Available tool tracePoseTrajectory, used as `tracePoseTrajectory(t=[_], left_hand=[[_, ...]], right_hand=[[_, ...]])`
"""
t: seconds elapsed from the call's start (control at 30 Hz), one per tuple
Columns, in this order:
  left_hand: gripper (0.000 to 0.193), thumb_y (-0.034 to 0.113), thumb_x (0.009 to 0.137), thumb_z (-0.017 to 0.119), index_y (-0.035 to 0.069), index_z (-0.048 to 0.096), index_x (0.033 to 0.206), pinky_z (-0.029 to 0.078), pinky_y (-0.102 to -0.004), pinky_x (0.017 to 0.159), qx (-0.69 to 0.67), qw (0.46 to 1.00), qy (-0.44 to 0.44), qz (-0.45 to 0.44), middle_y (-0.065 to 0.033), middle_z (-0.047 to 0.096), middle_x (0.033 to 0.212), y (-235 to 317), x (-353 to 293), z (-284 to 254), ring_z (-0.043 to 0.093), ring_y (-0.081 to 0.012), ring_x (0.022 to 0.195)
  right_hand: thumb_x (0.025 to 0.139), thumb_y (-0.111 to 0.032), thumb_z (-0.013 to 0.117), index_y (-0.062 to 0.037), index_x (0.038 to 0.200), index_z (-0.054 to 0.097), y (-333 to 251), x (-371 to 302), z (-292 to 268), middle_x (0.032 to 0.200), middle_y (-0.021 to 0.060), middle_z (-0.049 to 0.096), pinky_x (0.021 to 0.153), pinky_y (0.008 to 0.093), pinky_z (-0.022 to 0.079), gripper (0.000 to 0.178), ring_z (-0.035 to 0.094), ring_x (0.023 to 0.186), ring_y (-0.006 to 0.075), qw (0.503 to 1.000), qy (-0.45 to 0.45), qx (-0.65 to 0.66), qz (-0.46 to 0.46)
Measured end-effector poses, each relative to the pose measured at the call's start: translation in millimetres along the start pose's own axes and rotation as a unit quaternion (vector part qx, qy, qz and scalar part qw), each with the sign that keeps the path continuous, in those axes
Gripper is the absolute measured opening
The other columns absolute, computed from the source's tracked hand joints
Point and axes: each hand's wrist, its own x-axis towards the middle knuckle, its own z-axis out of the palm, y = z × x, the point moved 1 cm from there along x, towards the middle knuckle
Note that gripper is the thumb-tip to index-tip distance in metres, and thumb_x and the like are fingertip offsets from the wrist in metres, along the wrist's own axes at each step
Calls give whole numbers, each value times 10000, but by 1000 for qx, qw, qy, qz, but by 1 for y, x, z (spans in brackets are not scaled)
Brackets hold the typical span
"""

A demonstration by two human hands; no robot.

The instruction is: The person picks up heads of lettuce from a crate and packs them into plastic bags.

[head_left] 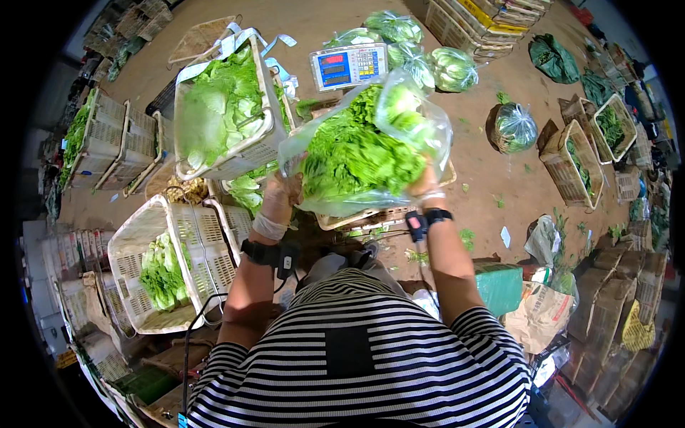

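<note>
A clear plastic bag full of green leafy lettuce is held up in front of me, over a light crate. My left hand, in a thin see-through glove, grips the bag's left edge. On the opposite side my right hand, gloved too, is closed on the bag, its fingertips partly hidden by plastic and leaves. Just beyond the bag stands a digital scale display with a keypad. To the left of the bag, a large crate holds more lettuce.
Several bagged greens lie behind the scale, and another bag sits on the floor to the right. A tilted crate with some lettuce stands near left. Crates of greens line the right; a green box is beside my right arm.
</note>
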Motion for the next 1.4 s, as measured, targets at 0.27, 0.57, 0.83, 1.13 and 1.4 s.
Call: tracePoseTrajectory(t=[0.27,0.57,0.83,1.13,1.4], left_hand=[[252,194,810,705,113,576,1011,330,-210,471,9,999,-51,-11,54,507,718,-17,4,19,388,-50,507],[225,244,826,687,91,563,935,374,-259,543,8,998,-38,43,2,569,728,-30,11,6,509,-118,607],[440,307,832,661,0,557,1128,442,-309,692,165,983,-74,44,-52,616,819,-6,7,20,574,-176,751],[428,384,874,580,9,598,1079,439,-295,868,309,950,-37,28,-72,650,941,54,19,-26,598,-166,897],[538,508,919,421,21,580,1085,447,-262,769,367,911,-96,-163,-51,639,943,52,238,-85,588,-143,855]], right_hand=[[870,-410,412,-49,1223,511,-69,-10,-11,1209,120,567,960,430,422,515,558,1071,289,988,39,-24,-149],[838,-349,576,-4,1220,499,-56,37,-91,1190,105,558,905,338,378,521,507,1081,208,762,351,-430,-333],[864,-413,514,-63,1346,386,-60,-63,38,1448,75,307,1053,442,205,608,303,1310,239,925,207,-182,-262],[831,-200,634,-32,1219,518,1,-134,73,1231,152,538,983,360,361,438,489,1148,236,762,222,-505,-340],[645,-409,772,-75,1247,450,72,-89,98,1327,214,399,867,491,455,760,447,1169,398,396,423,-775,-252]])
